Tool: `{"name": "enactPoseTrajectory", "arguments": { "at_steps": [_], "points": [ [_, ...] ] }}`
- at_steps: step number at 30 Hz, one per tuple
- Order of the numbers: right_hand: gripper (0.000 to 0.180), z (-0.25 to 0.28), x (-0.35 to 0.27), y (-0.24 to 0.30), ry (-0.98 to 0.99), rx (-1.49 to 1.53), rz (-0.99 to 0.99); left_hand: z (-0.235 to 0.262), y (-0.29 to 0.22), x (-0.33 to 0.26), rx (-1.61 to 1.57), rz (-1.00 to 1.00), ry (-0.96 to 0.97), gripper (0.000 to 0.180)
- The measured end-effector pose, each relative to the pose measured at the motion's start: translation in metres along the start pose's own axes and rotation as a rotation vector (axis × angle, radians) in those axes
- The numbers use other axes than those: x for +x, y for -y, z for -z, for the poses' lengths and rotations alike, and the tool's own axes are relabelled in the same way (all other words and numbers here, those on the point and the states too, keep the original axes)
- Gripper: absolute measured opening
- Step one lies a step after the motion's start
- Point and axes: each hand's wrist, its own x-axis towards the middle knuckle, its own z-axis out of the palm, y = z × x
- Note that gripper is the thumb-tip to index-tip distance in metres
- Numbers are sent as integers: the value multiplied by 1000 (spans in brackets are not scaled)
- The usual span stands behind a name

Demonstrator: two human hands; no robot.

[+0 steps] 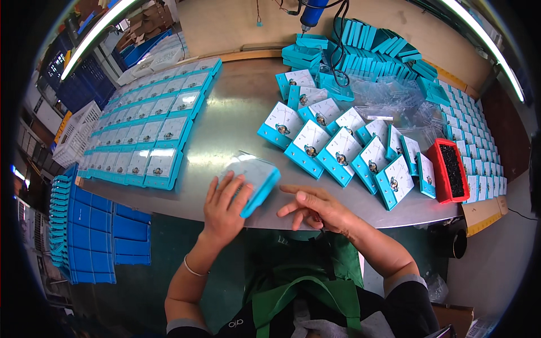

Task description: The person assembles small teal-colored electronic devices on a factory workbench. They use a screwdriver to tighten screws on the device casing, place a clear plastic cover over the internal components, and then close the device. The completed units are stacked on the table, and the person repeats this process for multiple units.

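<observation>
So the teal panel meter with the clear cover sits right at the near edge of the metal table, about the middle of that edge, tilted a bit with one corner hanging toward the person. The left hand lies flat on its near-left part, fingers spread and pressing down on the cover rather than wrapped around anything. The right hand is just beside the meter's right side, not clearly touching it, fingers loosely stretched and pointing left, holding nothing as far as I can see. Looks to me like the step in hand is seating the clear cover on this one unit, or steadying it after that. If so, the next move probably calls for lifting it clean off the edge without popping the cover, so a grip on the teal sides makes more sense than on the face. Going outward: to the left there's a neat block of finished meters laid in rows running toward the far left corner. To the right is a fan of open meters with white dials showing, leaning on each other, and a red bin of small black parts by the near right edge. A pile of teal housings sits at the far edge, with loose clear covers just in front of it.
</observation>
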Motion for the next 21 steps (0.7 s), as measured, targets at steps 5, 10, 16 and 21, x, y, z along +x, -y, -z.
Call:
{"name": "enactPoseTrajectory", "arguments": {
  "at_steps": [5, 10, 16, 21],
  "points": [
    [60, 0, -17, 2, -10, -259, 99, -22, 92, 2, 249, 203, 206, 51],
    [44, -7, -29, -8, -38, -315, 204, -34, 106, 53, 186, 269, 296, 56],
    [35, -13, -34, -14, 73, -245, 79, -98, 56, 122, -726, 787, 318, 42],
    [35, -14, -46, -9, 31, -230, 141, -117, 68, 104, -1331, 1031, 295, 37]
  ]
}}
